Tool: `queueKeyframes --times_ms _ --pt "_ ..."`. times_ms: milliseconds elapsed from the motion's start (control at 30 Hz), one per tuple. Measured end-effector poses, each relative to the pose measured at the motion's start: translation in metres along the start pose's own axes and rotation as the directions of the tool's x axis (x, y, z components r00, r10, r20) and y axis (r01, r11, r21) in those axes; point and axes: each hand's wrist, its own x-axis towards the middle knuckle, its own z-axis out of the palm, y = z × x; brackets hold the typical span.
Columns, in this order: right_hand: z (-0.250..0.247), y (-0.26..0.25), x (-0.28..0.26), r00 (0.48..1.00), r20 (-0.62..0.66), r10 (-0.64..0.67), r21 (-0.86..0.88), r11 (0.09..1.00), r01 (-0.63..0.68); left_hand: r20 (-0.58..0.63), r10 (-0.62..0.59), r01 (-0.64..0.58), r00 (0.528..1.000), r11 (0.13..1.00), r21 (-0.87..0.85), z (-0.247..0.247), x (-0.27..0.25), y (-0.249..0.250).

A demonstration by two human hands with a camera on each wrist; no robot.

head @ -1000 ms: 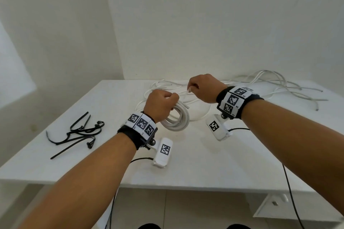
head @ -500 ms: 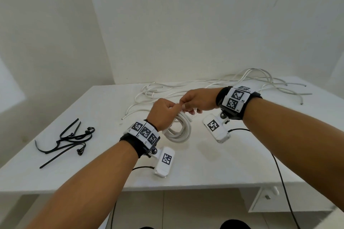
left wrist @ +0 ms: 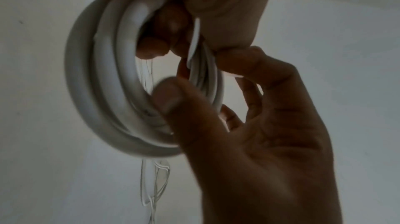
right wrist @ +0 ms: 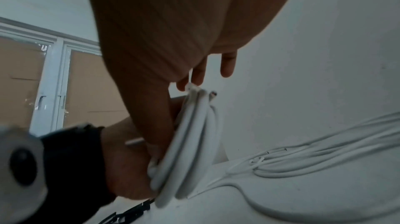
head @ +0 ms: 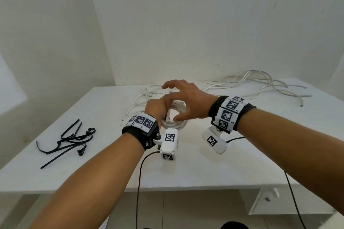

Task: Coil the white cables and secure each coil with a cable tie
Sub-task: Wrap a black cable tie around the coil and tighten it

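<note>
Your left hand point(head: 156, 108) has its fingers curled tight round the one coil of thick white cable point(head: 176, 117) held just above the white table point(head: 242, 163), your right hand point(head: 188, 101) spreads loose fingers over it, several loose white cables point(head: 260, 87) lie far right, and black cable ties point(head: 68, 139), count unclear, lie left.

White cable coil point(right wrist: 190, 142) beside fingers point(right wrist: 227, 67), seemingly untouched

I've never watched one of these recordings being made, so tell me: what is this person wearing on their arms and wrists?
Both forearms are bare, without sleeves. Each wrist carries a black band topped with white tiles printed with black square codes. Under each wrist hangs a small white camera box, also code-marked, with a thin black cable trailing down from it.
</note>
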Motion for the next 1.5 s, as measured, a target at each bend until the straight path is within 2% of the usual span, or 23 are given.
queueKeyframes --times_ms 67,300,467,633,733,833,933,1033,1167,1400,1500 --pt "0.004 -0.001 0.000 0.999 -0.031 -0.005 0.000 1.000 0.005 0.005 -0.022 0.022 1.000 0.996 -0.089 0.004 0.001 0.003" --pt "0.019 0.000 -0.003 0.964 -0.259 -0.064 0.058 0.995 0.082 0.031 -0.033 0.036 0.999 0.995 -0.097 0.008 -0.003 0.004" --pt "0.021 0.005 -0.013 0.923 -0.381 0.057 0.232 0.972 0.036 0.020 -0.011 0.013 1.000 0.995 -0.102 0.006 -0.009 0.009" --pt "0.027 0.002 -0.023 0.888 -0.440 0.134 0.364 0.931 0.040 0.007 0.002 -0.001 1.000 0.997 -0.081 0.003 -0.013 0.012" --pt "0.024 0.004 -0.020 0.819 -0.491 0.296 0.444 0.894 -0.057 0.009 0.094 -0.094 0.996 0.995 -0.030 0.005 -0.014 0.010" --pt "0.020 0.005 -0.015 0.786 -0.454 0.419 0.554 0.824 -0.119 0.045 0.201 -0.202 0.979 0.979 0.019 0.007 -0.018 0.009" --pt "0.019 0.001 -0.013 0.781 -0.429 0.453 0.619 0.778 -0.112 0.056 0.240 -0.243 0.969 0.969 0.035 0.007 -0.017 0.011" --pt "0.020 0.000 -0.011 0.762 -0.413 0.499 0.656 0.743 -0.132 0.080 0.224 -0.226 0.971 0.974 0.013 0.006 -0.015 0.010" --pt "0.021 0.001 -0.008 0.708 -0.348 0.615 0.754 0.632 -0.179 0.154 0.201 -0.196 0.967 0.980 -0.042 0.007 -0.017 0.007" --pt "0.017 -0.001 -0.006 0.676 -0.194 0.711 0.856 0.459 -0.237 0.192 0.207 -0.199 0.959 0.978 -0.058 0.006 -0.016 0.006" --pt "0.011 -0.001 -0.006 0.671 -0.162 0.723 0.871 0.425 -0.247 0.187 0.204 -0.198 0.961 0.979 -0.051 0.006 -0.015 0.007"
